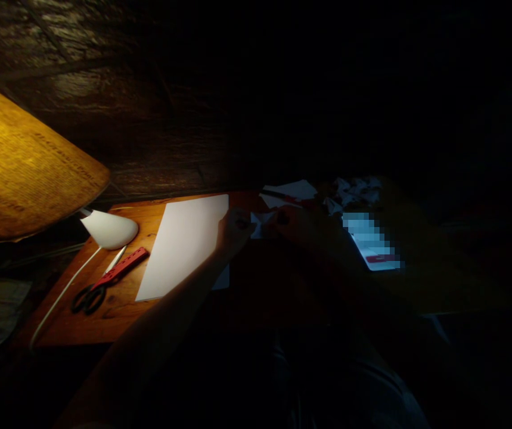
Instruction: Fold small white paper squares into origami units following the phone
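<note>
My left hand is closed, its fingers pinching the left side of a small white piece of folded paper. On the other side, my right hand lies in deep shadow, with its fingers closed at the paper's right edge. The paper's exact folds are too dark to make out. A large white sheet lies flat on the wooden table, partly under my left forearm. Just beyond my hands are more white papers with a dark and red slim object across them, its kind unclear.
At the left stands a lamp with a yellow printed shade, a white base and a cord. Scissors and a red perforated strip lie nearby. Crumpled or folded paper pieces and a lit phone are at the right.
</note>
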The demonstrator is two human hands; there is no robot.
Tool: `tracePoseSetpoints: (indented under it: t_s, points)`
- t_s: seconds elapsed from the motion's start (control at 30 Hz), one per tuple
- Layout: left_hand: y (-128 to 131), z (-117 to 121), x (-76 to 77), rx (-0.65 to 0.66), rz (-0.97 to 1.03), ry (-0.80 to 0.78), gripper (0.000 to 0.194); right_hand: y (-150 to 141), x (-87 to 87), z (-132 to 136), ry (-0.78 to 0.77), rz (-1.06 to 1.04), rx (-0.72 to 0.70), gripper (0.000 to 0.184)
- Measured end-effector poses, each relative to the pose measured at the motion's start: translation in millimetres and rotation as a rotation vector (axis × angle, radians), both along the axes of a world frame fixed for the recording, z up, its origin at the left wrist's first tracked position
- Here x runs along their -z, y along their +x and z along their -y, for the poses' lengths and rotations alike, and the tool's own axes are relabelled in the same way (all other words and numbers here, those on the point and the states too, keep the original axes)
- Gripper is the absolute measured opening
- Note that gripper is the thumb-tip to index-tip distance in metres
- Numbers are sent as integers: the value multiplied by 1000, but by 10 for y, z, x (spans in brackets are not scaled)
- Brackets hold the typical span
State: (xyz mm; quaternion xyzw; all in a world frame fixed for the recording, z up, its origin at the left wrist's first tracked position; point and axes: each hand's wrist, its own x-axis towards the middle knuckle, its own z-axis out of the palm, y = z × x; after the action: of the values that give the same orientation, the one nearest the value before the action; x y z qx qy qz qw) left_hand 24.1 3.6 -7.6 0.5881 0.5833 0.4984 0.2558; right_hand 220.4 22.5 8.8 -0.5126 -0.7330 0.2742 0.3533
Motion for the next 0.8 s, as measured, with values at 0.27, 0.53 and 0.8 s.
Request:
tracePoseSetpoints:
  t_s: [0.27, 0.53, 0.8]
  points:
    - [-5, -7, 24, -14, -75, -13, 31, -20, 29, 41, 88, 156, 10, 12]
    - [9, 66, -90, 111, -333, -125, 19, -105, -43, 134, 36, 315, 104, 21]
    - [1, 50, -49, 93, -399, -65, 15, -146, -70, 159, -2, 358, 148, 24]
